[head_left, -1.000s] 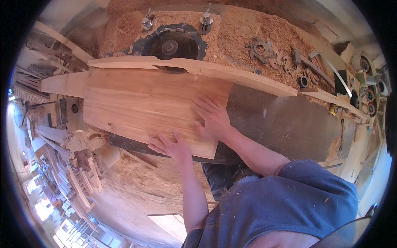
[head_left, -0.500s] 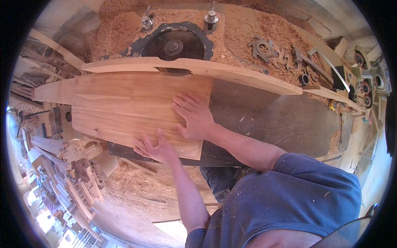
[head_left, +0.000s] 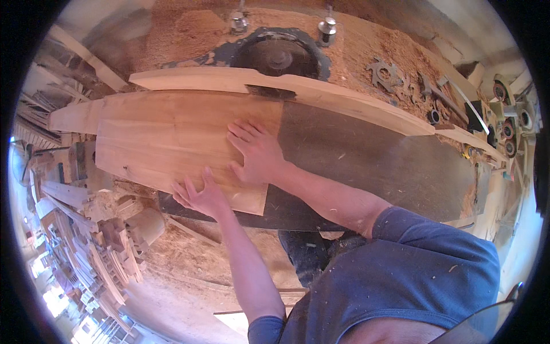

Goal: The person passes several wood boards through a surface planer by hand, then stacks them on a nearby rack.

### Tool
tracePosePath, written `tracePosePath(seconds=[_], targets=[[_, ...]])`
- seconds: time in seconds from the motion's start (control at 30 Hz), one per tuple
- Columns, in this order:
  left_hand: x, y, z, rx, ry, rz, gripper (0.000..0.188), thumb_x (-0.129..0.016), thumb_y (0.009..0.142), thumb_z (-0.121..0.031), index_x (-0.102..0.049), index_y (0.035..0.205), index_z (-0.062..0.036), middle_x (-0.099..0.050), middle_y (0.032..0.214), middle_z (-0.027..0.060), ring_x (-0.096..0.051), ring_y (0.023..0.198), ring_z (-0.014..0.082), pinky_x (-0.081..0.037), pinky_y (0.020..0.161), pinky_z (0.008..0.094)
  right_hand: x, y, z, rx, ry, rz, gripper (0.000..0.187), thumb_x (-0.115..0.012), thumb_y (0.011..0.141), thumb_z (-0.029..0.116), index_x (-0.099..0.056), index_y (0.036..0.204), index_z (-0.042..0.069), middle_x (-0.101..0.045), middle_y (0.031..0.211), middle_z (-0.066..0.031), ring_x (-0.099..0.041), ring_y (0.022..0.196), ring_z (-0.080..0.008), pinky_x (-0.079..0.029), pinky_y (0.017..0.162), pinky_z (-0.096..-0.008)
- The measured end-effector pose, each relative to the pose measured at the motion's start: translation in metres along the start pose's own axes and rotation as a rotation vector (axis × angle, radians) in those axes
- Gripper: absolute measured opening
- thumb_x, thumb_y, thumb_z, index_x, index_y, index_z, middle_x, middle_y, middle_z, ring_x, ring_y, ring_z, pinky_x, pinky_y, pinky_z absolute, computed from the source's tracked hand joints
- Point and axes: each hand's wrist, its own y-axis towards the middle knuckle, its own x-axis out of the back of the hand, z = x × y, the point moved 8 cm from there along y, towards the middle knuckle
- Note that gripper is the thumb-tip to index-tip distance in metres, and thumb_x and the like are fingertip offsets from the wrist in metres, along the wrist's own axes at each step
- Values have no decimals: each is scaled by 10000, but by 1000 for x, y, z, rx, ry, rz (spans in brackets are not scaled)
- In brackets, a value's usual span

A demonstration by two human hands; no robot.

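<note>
A wide wooden panel [head_left: 166, 129] lies flat on a dark metal machine table [head_left: 355, 155]. Its far edge runs along a wooden fence [head_left: 355, 106]. My right hand [head_left: 258, 152] rests on the panel near its right end, fingers spread. Closer to the near edge, my left hand [head_left: 200, 195] lies on the wood with its fingers apart. Behind a gap in the fence is a dark round cutter housing [head_left: 278, 57]. A narrower wooden piece [head_left: 74, 116] extends at the panel's left end.
Sawdust covers the machine behind the fence, where loose toothed cutter heads [head_left: 385, 74] and a metal bolt fitting [head_left: 327, 31] sit. Stacked wood offcuts [head_left: 117, 246] fill the floor at lower left. Several round discs [head_left: 507, 131] hang at the far right.
The panel has slid left relative to the fence and table, with both my hands moving along on it. The view has also shifted a little, so the fence and cutter housing appear further right.
</note>
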Motion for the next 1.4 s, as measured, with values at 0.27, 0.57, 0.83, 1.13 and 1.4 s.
tracePosePath(seconds=[0.27, 0.57, 0.83, 1.13, 1.4], targets=[[12, 81, 38, 85, -17, 24, 752, -823, 832, -392, -568, 1429, -12, -252, 1677, 151, -157, 1536, 408, -247, 1231, 543, -71, 57, 48, -4, -54, -25, 656, -771, 746, 337, -632, 1287, -7, -544, 1461, -195, -446, 1422, -333, -289, 1221, -490], [39, 18, 187, 731, -488, 203, 605, -786, 883, -311, -572, 1323, 45, -650, 1141, 247, -660, 1016, 312, -547, 833, 438, -163, 33, 127, 46, -121, 222, 663, -726, 787, 349, -617, 1347, 13, -496, 1530, -173, -373, 1481, -328, -223, 1236, -534], [77, -12, 137, 819, -748, 398, 339, -740, 927, -316, -680, 984, 13, -683, 696, 99, -626, 472, 172, -473, 399, 307, -90, 57, 82, 2, -409, 193, 616, -732, 813, 288, -610, 1373, 64, -508, 1523, -152, -471, 1403, -348, -352, 1164, -498], [230, -209, 125, 738, -854, 342, 335, -748, 926, -321, -679, 1008, -4, -643, 686, 46, -565, 474, 113, -418, 396, 261, 17, -84, 57, -386, 644, 897, 445, -726, 854, 177, -667, 1220, -71, -735, 1077, -143, -703, 978, -215, -568, 837, -352], [291, -430, 84, 790, -940, 130, 320, -705, 968, -309, -689, 1033, 4, -654, 731, 40, -582, 560, 116, -454, 481, 291, 61, -250, 30, -684, 1382, 1071, 731, -681, 754, 207, -488, 1398, -79, -657, 1245, -190, -675, 1101, -337, -557, 1012, -470]])
